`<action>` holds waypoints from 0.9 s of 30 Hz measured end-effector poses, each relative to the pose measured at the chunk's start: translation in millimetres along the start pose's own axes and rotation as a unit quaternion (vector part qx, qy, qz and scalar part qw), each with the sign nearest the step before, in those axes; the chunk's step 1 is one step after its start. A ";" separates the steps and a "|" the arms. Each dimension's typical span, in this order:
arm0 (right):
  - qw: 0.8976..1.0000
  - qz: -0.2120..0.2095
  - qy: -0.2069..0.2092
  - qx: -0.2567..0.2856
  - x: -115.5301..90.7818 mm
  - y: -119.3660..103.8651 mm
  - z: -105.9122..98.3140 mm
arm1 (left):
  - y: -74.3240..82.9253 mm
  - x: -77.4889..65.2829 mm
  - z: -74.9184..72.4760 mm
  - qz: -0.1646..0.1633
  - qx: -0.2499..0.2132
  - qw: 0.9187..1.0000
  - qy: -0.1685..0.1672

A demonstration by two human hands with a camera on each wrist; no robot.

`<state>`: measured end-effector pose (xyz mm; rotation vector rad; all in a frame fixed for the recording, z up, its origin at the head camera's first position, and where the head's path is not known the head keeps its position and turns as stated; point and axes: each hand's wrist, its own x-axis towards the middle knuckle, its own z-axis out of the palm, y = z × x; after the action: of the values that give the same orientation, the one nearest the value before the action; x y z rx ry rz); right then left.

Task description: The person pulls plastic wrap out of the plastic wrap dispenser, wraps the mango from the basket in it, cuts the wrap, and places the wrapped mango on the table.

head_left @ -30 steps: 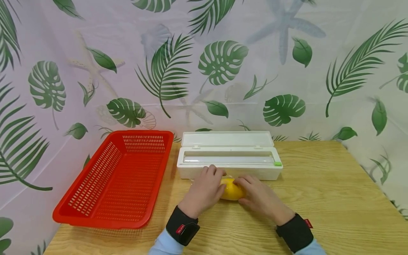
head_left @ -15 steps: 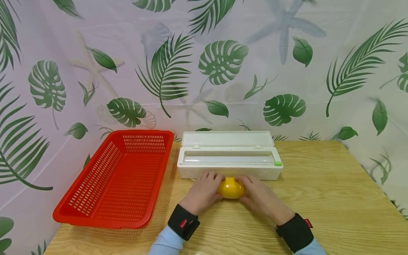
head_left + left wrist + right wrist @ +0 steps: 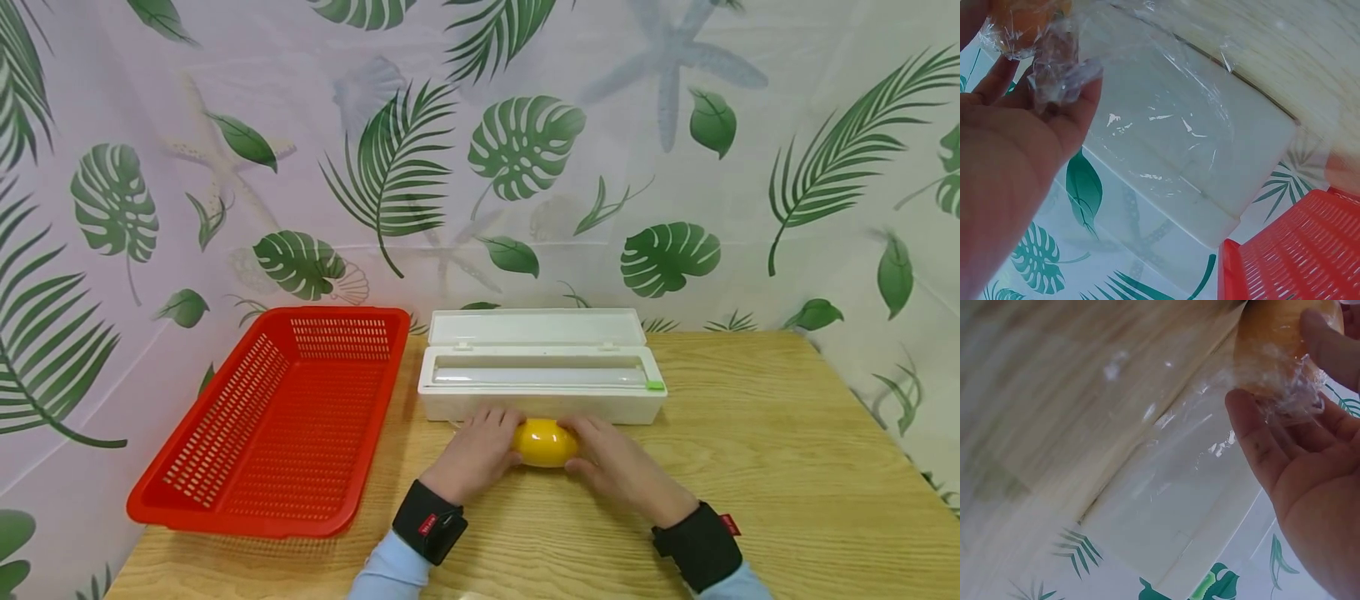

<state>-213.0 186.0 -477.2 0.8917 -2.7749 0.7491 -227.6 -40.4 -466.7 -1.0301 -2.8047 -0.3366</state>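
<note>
A smooth, shiny yellow oval fruit point(image 3: 546, 442), wrapped in clear cling film, is held level between both hands in front of the white cling film box point(image 3: 540, 408). My left hand point(image 3: 480, 454) grips its left end; in the left wrist view, a crumpled twist of cling film point(image 3: 1060, 69) lies between the fingers. At the opposite end, my right hand point(image 3: 618, 467) grips the fruit with thumb and fingers. Bunched film point(image 3: 1294, 403) shows there in the right wrist view. The fingers hide both ends of the fruit in the head view.
The box's lid point(image 3: 536, 327) stands raised at the back, with a film roll point(image 3: 540, 376) inside and a green slider point(image 3: 656, 386) on its right. To the left is a red perforated basket point(image 3: 315, 417). Wooden tabletop point(image 3: 780, 467) extends rightward, backed by a leaf-print cloth point(image 3: 570, 267).
My left hand has shifted slightly left and down, exposing more of the fruit's top. Loose film above the fruit is no longer visible. The fruit now sits more level; the right hand has barely moved.
</note>
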 end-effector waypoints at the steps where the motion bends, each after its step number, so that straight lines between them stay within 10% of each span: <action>1: 1.000 -0.002 0.000 0.000 -0.1 0.4 0.1 | -0.2 -0.4 -0.2 0.000 -0.004 1.000 0.000; 27: 0.997 0.010 -0.064 0.044 -0.3 -1.2 1.5 | -9.1 -0.7 -7.2 -0.009 -0.085 0.994 -0.074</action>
<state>-212.1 184.5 -478.1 0.9634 -2.8856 0.8526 -232.7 -49.4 -461.4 -1.1063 -2.9617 -0.5309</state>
